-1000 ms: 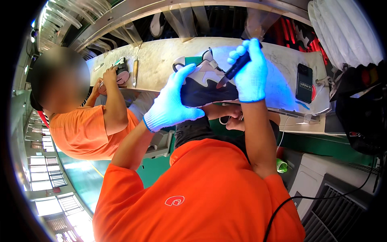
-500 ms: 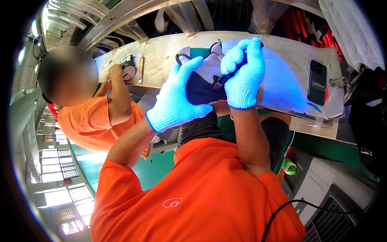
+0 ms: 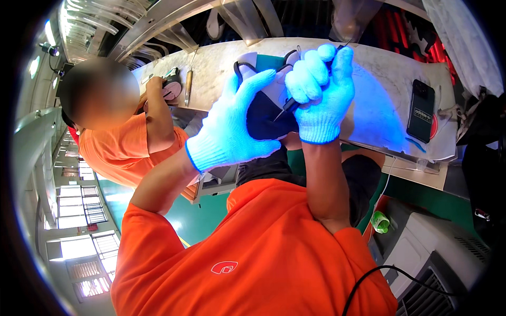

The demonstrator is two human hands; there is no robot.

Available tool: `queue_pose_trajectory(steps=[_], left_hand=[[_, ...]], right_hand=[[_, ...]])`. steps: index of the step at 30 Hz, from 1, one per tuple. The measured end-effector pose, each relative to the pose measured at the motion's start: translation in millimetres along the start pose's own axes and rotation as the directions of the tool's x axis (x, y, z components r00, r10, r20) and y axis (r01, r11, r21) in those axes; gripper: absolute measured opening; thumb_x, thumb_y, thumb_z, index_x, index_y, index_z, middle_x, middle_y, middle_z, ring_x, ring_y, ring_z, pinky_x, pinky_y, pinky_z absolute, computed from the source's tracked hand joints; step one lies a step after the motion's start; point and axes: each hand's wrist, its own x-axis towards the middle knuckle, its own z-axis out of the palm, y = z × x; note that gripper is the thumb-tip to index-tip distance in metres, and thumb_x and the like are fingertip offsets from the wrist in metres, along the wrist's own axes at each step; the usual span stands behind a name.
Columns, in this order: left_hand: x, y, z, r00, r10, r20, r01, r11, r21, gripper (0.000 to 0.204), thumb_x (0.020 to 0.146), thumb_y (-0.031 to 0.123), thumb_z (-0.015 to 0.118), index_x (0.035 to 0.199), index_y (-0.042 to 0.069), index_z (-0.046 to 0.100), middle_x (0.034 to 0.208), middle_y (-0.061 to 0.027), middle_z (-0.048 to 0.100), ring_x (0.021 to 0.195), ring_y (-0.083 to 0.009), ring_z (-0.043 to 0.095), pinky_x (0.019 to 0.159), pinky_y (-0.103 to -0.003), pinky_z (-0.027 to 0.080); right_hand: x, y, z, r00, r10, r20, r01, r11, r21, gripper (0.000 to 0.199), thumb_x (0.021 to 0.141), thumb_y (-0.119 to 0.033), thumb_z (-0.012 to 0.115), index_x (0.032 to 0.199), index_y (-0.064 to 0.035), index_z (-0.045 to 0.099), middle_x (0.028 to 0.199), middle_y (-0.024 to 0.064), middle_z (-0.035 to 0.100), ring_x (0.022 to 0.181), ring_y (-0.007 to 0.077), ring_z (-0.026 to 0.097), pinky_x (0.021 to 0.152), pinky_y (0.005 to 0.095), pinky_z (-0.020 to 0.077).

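My left hand (image 3: 227, 122), in a knitted glove lit blue, spreads its thumb and fingers round the left side of a dark and grey shoe upper (image 3: 262, 110). The upper has black-edged flaps at its far end and a teal patch between them. My gloved right hand (image 3: 322, 94) is closed round a dark-handled pointed tool (image 3: 288, 105). Its thin tip points down and left over the dark part of the upper; whether it touches cannot be told. The tool's other end shows above the right fist.
A pale worktable (image 3: 390, 79) runs across, with a black phone (image 3: 420, 113) and a small blue strip (image 3: 416, 145) at right. On the left a co-worker in an orange shirt (image 3: 118, 150) handles a shoe (image 3: 171, 89) beside a wooden-handled tool (image 3: 188, 87). Clear curtain strips (image 3: 240, 21) hang behind.
My right fist has turned and shifted slightly, so the tool's thin metal tip now shows over the upper. My left hand keeps its hold on the upper.
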Motion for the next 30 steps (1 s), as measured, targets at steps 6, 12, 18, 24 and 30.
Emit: queue_pose_trajectory(steps=[6,12,18,24,30], left_hand=[[4,-1,-3,0.999,0.034,0.016,-0.035,0.999,0.042,0.118,0.066,0.024,0.104,0.167,0.015,0.045,0.152,-0.0254,0.052,0.141,-0.0479,0.057,0.118,-0.053,0.051],[13,13,-5,0.997,0.079,0.017,-0.08,0.995,0.061,0.113,0.067,0.025,0.103,0.164,0.014,0.047,0.148,-0.0243,0.054,0.136,-0.0476,0.06,0.115,-0.053,0.052],[26,-3,-15,0.967,0.25,0.038,-0.253,0.961,0.114,0.104,0.066,0.032,0.102,0.159,0.023,0.056,0.134,-0.0259,0.058,0.126,-0.0495,0.064,0.102,-0.054,0.059],[22,-3,-10,0.975,0.22,-0.04,-0.215,0.972,0.099,0.094,0.062,0.035,0.106,0.148,0.024,0.07,0.132,-0.0247,0.064,0.117,-0.0477,0.071,0.097,-0.053,0.061],[11,-23,-1,0.954,0.264,-0.14,-0.257,0.964,0.066,0.088,0.064,0.037,0.108,0.141,0.01,0.075,0.124,-0.0177,0.069,0.111,-0.0351,0.072,0.095,-0.044,0.058]], right_hand=[[6,18,49,0.862,-0.24,-0.446,0.073,0.93,-0.36,0.03,0.119,-0.036,0.061,0.102,-0.0109,0.063,0.071,-0.0005,0.056,0.054,0.0132,0.052,0.053,0.0315,0.0481],[11,9,28,0.998,-0.04,-0.042,0.038,0.998,-0.046,0.042,0.12,-0.049,0.054,0.107,-0.0111,0.065,0.072,0.0005,0.055,0.052,0.0163,0.052,0.049,0.0353,0.0456],[13,-1,12,0.993,-0.024,0.115,0.011,0.994,0.111,0.049,0.12,-0.055,0.046,0.11,-0.0134,0.071,0.077,0.0015,0.058,0.053,0.017,0.051,0.051,0.0375,0.0457],[18,-14,20,0.989,-0.039,-0.142,0.008,0.977,-0.212,0.039,0.121,-0.043,0.053,0.106,-0.0106,0.068,0.069,0.0016,0.054,0.052,0.0162,0.052,0.05,0.0367,0.0461],[18,-22,10,0.974,0.104,-0.202,-0.18,0.896,-0.406,0.042,0.122,-0.046,0.05,0.105,-0.012,0.067,0.069,-0.0016,0.051,0.051,0.013,0.048,0.048,0.0324,0.0389]])
